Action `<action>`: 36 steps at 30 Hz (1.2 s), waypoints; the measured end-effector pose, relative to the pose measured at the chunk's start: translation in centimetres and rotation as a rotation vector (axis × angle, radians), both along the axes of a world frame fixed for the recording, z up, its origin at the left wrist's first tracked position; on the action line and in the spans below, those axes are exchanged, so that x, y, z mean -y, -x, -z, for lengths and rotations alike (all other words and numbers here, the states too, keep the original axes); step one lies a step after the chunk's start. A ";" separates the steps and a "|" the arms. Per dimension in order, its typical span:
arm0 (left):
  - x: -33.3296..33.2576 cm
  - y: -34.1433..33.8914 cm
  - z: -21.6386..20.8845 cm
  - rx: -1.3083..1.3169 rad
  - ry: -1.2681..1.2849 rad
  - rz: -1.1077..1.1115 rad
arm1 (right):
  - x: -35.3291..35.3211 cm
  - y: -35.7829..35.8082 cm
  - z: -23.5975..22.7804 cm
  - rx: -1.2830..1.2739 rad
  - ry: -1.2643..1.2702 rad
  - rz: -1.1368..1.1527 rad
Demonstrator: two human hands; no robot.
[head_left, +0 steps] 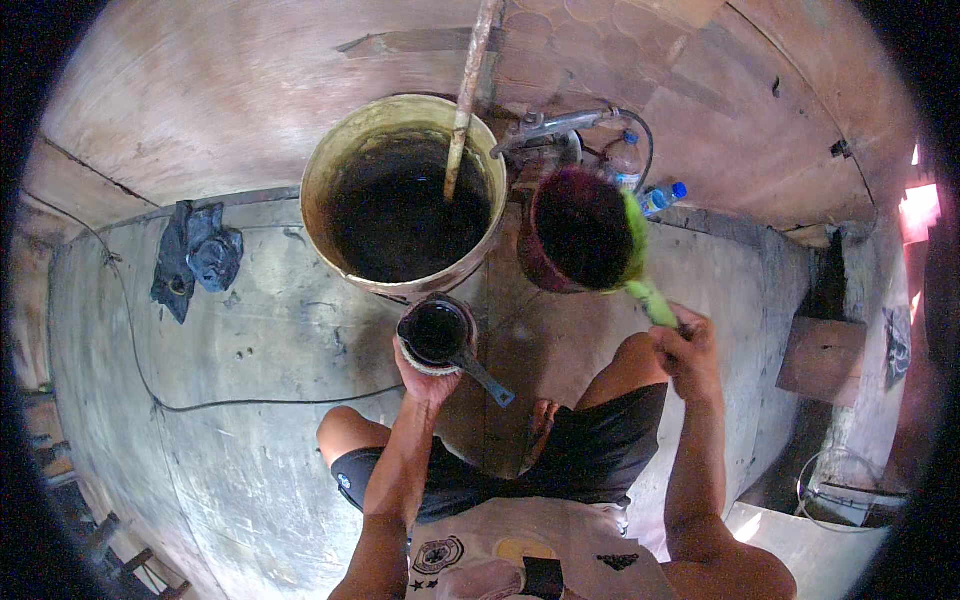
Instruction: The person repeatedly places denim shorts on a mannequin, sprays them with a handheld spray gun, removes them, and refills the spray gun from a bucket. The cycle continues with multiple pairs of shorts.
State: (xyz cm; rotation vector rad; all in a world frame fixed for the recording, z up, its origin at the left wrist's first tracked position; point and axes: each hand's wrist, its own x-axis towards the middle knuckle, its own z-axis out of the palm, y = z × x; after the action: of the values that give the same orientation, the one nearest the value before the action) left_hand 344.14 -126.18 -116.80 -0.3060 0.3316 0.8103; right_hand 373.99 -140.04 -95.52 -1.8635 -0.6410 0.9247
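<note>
My left hand (425, 382) is closed around a round pale-rimmed container, in front of the large bucket. On top of it rests a round dark-filled strainer or dipper (437, 332) with a blue handle; I cannot tell which. My right hand (690, 350) grips the green handle of a dipper (636, 245). Its motion-blurred head lies along the right rim of a dark reddish bucket (532, 262), whose inside looks dark. The large yellowish bucket (320, 245) holds dark liquid, and a stained stick (465, 115) stands tilted in it.
Behind the buckets lie a metal pump-like tool (555, 127), a clear bottle (625, 160) and a blue-capped bottle (660, 198). Dark plastic (198, 255) lies at left. A black cable (270, 404) crosses the floor (250, 330). A brown box (822, 360) stands at right.
</note>
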 end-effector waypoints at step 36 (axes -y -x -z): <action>-0.4 -2.9 1.3 0.037 -0.159 0.100 | -1.3 13.3 11.2 -0.224 -0.011 -0.203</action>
State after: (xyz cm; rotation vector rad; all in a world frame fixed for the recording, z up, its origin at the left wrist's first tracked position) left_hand 346.99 -125.77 -118.12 -0.1538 0.2441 0.7266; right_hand 360.73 -138.77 -106.71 -1.6754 -0.7038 1.2394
